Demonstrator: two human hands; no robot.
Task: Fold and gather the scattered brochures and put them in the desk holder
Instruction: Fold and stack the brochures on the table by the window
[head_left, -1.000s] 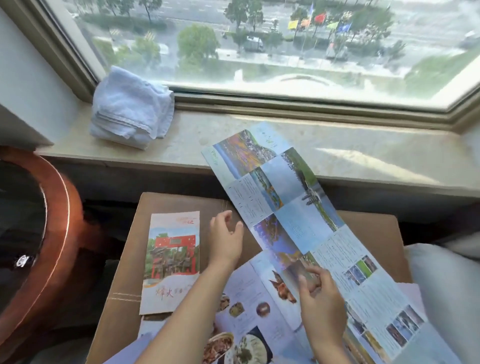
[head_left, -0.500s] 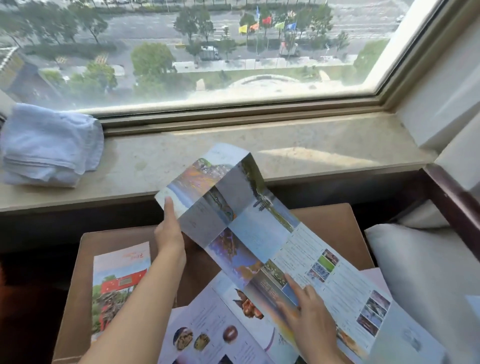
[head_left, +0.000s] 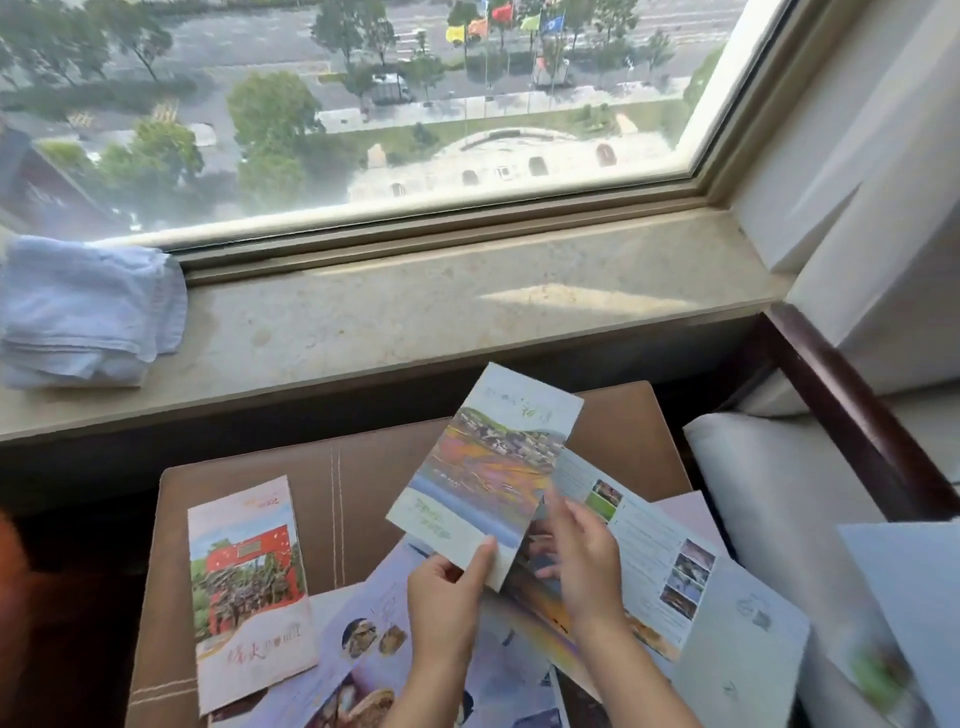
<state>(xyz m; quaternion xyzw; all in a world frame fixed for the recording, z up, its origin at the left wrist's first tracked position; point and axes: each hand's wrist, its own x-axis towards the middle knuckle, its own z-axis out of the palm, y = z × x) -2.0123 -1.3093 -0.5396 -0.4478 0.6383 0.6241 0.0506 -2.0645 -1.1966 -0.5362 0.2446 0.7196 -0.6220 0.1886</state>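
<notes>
Glossy paper, thin and creased: the landscape brochure (head_left: 483, 462) sits tilted above the brown stitched worktop (head_left: 363, 467), cover panel doubled over. The left hand (head_left: 447, 592) pinches that panel's lower corner; the right hand (head_left: 582, 556) curls round the crease, likely to square the fold. No holder shows.

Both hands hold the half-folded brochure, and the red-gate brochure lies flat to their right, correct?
No. The head view shows the red-gate brochure lying flat to their left; the left hand and right hand do hold the half-folded brochure.
</notes>
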